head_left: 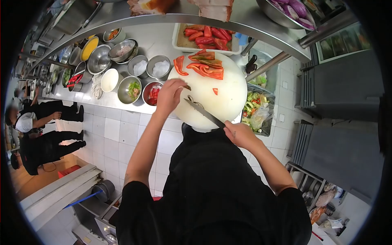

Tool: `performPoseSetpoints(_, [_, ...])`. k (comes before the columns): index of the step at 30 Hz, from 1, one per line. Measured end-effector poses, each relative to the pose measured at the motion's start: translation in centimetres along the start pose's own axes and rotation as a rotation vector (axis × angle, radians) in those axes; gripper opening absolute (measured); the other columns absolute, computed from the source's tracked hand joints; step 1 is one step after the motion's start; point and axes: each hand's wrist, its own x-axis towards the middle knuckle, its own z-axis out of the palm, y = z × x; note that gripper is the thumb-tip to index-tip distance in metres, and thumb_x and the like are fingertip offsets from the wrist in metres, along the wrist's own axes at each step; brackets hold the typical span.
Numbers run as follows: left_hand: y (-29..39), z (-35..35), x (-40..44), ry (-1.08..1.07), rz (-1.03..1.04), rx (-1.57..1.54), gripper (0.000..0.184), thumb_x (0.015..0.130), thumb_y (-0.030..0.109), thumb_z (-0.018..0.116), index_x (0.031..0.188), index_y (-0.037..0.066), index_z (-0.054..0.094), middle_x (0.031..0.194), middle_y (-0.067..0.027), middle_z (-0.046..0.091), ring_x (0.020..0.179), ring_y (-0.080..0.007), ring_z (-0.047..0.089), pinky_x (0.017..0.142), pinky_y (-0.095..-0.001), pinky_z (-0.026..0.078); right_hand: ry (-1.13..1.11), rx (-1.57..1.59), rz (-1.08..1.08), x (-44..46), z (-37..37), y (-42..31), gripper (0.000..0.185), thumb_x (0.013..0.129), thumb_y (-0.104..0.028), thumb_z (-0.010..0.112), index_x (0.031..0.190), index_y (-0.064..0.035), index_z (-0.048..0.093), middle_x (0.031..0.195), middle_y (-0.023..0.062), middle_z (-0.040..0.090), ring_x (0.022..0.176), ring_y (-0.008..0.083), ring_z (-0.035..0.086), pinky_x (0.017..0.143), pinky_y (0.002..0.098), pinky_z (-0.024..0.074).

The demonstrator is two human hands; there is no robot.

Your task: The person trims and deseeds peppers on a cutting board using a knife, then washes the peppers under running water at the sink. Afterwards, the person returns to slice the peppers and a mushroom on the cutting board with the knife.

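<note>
My right hand (237, 132) is closed round the handle of a knife (205, 113), its blade lying over the round white cutting board (234, 81) and pointing up and left. Small dark strips (190, 98) lie by the blade's tip. At the board's left edge my left hand (172, 94) has its fingers pinched on a small dark piece (187, 87), which I cannot make out clearly. Flattened red pepper pieces (206, 70) lie at the board's far side, with a small red piece (215, 91) near its middle.
A tray of red peppers (207, 37) stands behind the board. Metal bowls (129, 90) line the counter at left. A raised metal shelf (163, 18) crosses above. A bin of vegetable scraps (257, 110) is at right. Two people (45, 118) stand far left.
</note>
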Motion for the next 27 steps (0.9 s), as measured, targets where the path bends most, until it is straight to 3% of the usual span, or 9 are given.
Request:
performPoseSetpoints(2, [-1.2, 0.7, 2.2, -0.089, 0.014, 0.006, 0.018, 0.088, -0.002, 0.073, 0.104, 0.004, 0.077, 0.105, -0.0119, 0.077, 0.105, -0.0355, 0.071, 0.09, -0.0434, 0.058, -0.019, -0.003, -0.011, 0.1, 0.0, 0.1, 0.015, 0.105, -0.019, 0.062, 0.108, -0.0062, 0.055, 0.075, 0.0204, 0.069, 0.075, 0.0458, 0.07, 0.066, 0.0578, 0.0526])
performPoseSetpoints(4, [-2.5, 1.1, 3.0, -0.358, -0.039, 0.083, 0.014, 0.088, 0.001, 0.075, 0.101, 0.004, 0.076, 0.104, -0.0113, 0.077, 0.104, -0.0359, 0.071, 0.09, -0.0445, 0.057, -0.014, -0.019, -0.089, 0.8, 0.3, 0.3, 0.016, 0.105, -0.021, 0.061, 0.106, -0.0062, 0.056, 0.074, 0.0201, 0.069, 0.074, 0.0461, 0.069, 0.067, 0.0581, 0.0526])
performPoseSetpoints(7, [-0.8, -0.2, 2.1, -0.2, -0.128, -0.115, 0.013, 0.087, 0.001, 0.075, 0.1, 0.004, 0.076, 0.102, -0.0117, 0.076, 0.103, -0.0347, 0.07, 0.088, -0.0463, 0.056, 0.027, 0.017, 0.002, 1.4, 1.1, 1.5, 0.016, 0.106, -0.022, 0.06, 0.106, -0.0064, 0.056, 0.074, 0.0203, 0.07, 0.074, 0.0461, 0.07, 0.068, 0.0583, 0.0531])
performPoseSetpoints(9, [0.4, 0.9, -0.7, -0.064, 0.058, -0.058, 0.017, 0.088, -0.001, 0.076, 0.104, 0.007, 0.078, 0.108, -0.0091, 0.077, 0.104, -0.0306, 0.071, 0.09, -0.041, 0.058, 0.026, 0.018, 0.061, 1.3, 0.6, 1.2, 0.017, 0.106, -0.023, 0.059, 0.106, -0.0065, 0.056, 0.074, 0.0203, 0.07, 0.074, 0.046, 0.07, 0.067, 0.0586, 0.0533])
performPoseSetpoints(12, [1.7, 1.9, -6.1, -0.172, 0.12, -0.037, 0.018, 0.088, -0.002, 0.076, 0.104, 0.008, 0.078, 0.114, -0.0087, 0.076, 0.108, -0.0314, 0.07, 0.094, -0.0406, 0.059, 0.03, -0.007, 0.117, 0.9, 1.1, 0.8, 0.016, 0.106, -0.022, 0.058, 0.106, -0.0064, 0.057, 0.074, 0.0202, 0.07, 0.074, 0.0459, 0.07, 0.067, 0.0589, 0.0534])
performPoseSetpoints(18, [3.7, 1.7, -7.7, -0.084, -0.066, -0.093, 0.023, 0.086, -0.002, 0.077, 0.106, 0.009, 0.08, 0.115, -0.0062, 0.075, 0.107, -0.0292, 0.071, 0.089, -0.0389, 0.06, 0.098, -0.098, 0.066, 0.9, 0.9, -1.3, 0.013, 0.1, -0.016, 0.061, 0.107, -0.0053, 0.057, 0.072, 0.0192, 0.07, 0.071, 0.0435, 0.072, 0.065, 0.0579, 0.0541])
performPoseSetpoints(23, [2.7, 4.2, -6.7, -0.067, 0.09, -0.009, 0.015, 0.081, 0.005, 0.082, 0.095, 0.008, 0.08, 0.106, -0.0027, 0.074, 0.098, -0.0248, 0.072, 0.08, -0.0372, 0.061, 0.061, -0.149, 0.026, 1.6, 1.0, -1.7, 0.015, 0.097, -0.012, 0.061, 0.108, -0.0042, 0.057, 0.071, 0.0189, 0.07, 0.069, 0.0417, 0.073, 0.063, 0.056, 0.0549])
performPoseSetpoints(27, [2.5, 4.1, -6.9, -0.07, 0.067, 0.02, 0.013, 0.081, 0.005, 0.082, 0.092, 0.009, 0.081, 0.105, -0.0019, 0.074, 0.096, -0.0236, 0.072, 0.08, -0.0369, 0.061, 0.04, -0.23, 0.045, -0.8, -1.9, -3.9, 0.013, 0.097, -0.01, 0.057, 0.107, -0.0024, 0.056, 0.075, 0.0218, 0.071, 0.07, 0.0424, 0.073, 0.064, 0.0551, 0.0559])
